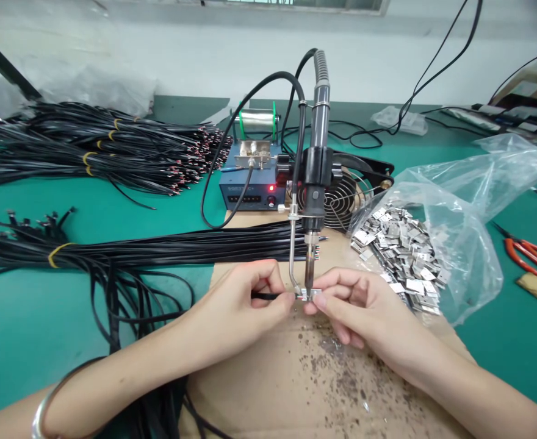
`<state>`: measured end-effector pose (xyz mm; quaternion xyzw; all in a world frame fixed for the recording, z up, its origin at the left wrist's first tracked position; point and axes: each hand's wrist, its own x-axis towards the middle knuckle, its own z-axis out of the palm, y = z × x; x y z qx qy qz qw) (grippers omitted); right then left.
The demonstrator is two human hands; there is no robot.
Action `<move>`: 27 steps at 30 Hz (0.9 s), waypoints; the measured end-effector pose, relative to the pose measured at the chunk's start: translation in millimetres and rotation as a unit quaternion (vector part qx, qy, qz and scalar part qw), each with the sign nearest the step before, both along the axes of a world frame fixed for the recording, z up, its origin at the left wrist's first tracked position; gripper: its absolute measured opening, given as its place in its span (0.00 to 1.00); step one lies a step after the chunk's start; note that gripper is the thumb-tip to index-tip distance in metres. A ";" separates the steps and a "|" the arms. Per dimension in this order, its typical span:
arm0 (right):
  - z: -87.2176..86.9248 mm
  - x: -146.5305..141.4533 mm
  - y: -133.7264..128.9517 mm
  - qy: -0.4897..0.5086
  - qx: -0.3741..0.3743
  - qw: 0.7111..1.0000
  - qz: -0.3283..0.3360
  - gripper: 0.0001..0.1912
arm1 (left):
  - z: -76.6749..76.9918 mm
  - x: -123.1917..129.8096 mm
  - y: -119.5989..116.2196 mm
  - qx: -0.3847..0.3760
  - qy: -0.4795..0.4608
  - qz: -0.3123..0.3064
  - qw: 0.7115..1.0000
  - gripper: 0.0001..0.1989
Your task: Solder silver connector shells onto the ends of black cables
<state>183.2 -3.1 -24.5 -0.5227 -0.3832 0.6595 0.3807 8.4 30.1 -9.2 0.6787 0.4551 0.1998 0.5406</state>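
Observation:
My left hand [259, 299] pinches the end of a black cable [268, 296], its stripped tip pointing right. Between thumb and fingers, my right hand [351, 299] grips a small silver metal connector [314, 293] that meets the cable's tip. Directly above this joint stands an upright soldering iron [313, 244], its tip at or touching the connector. A thin bent solder feed tube [292, 250] comes down beside the iron and ends close to the cable tip. The exact contact at the joint is too small to make out.
Behind are a blue solder feeder box [250, 190], a solder wire spool [257, 121] and a fan [342, 198]. Loose metal connectors [401, 250] spill from a plastic bag [474, 262] on the right, near orange-handled pliers [531, 256]. Bundled black cables [113, 152] lie left; cardboard [268, 378] lies beneath my hands.

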 end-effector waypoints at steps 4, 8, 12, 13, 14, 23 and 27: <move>1.2 1.1 0.3 0.009 0.008 1.000 -0.002 0.09 | 1.1 -0.1 -1.5 -0.002 -0.012 0.002 1.000 0.10; 1.5 3.0 -1.8 0.009 0.013 1.000 0.002 0.08 | 2.7 0.1 -3.1 0.003 -0.013 0.006 1.000 0.10; 0.9 4.1 -2.8 0.021 0.010 1.000 0.006 0.09 | 3.5 0.7 -5.0 0.005 -0.017 0.008 1.000 0.10; 0.9 4.3 -2.5 0.024 0.010 1.000 0.007 0.09 | 3.5 0.8 -5.2 0.004 -0.019 0.008 1.000 0.10; 0.9 4.5 -2.1 0.027 0.011 1.000 0.007 0.09 | 3.4 0.8 -5.2 0.002 -0.020 0.008 1.000 0.10; 1.2 5.0 -2.3 0.044 0.023 0.999 0.005 0.08 | 3.1 -0.3 -5.5 0.009 -0.009 0.013 1.000 0.09; -0.8 6.6 -4.0 0.059 0.024 0.998 0.011 0.07 | 2.8 -0.9 -6.9 0.013 -0.013 0.012 1.000 0.09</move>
